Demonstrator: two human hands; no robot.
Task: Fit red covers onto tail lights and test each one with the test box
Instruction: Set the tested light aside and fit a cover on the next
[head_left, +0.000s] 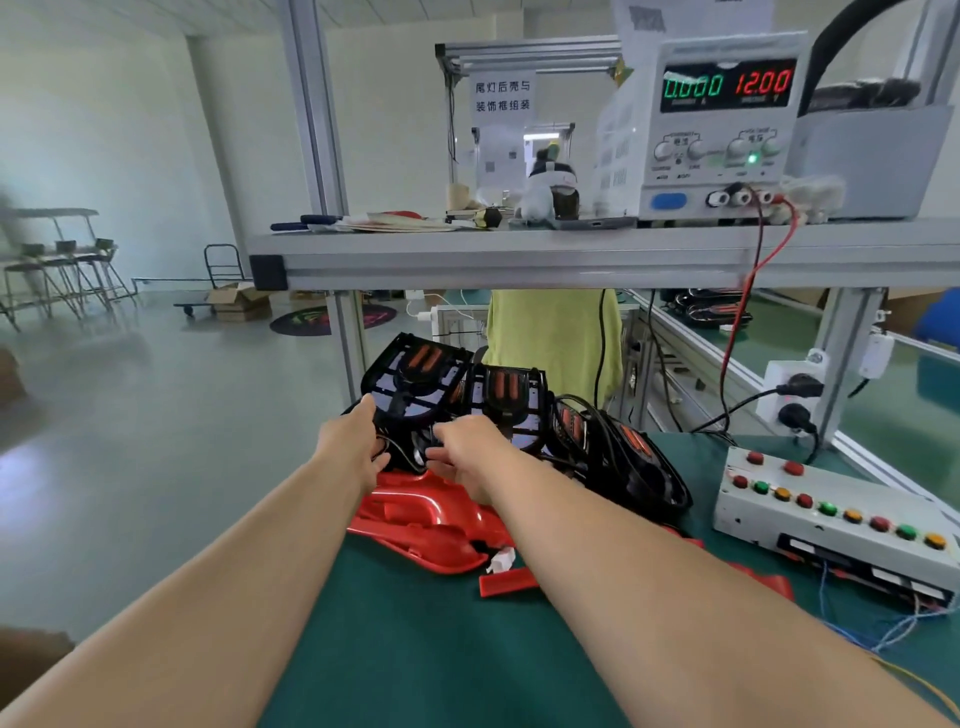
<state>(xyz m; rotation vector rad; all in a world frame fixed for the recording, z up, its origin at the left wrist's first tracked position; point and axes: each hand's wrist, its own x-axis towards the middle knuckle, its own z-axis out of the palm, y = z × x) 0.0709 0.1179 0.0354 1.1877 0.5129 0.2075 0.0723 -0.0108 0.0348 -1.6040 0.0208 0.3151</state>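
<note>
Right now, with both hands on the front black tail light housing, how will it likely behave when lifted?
Probably stiff and light: the tail light housing is an open ribbed plastic frame. It may snag, since it leans among neighbouring housings and black cables loop through the pile. The glossy red cover beneath might slide if nudged.

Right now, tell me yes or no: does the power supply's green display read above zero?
No, the green display on the power supply reads 0.000; the red display beside it reads 12.00.
</note>
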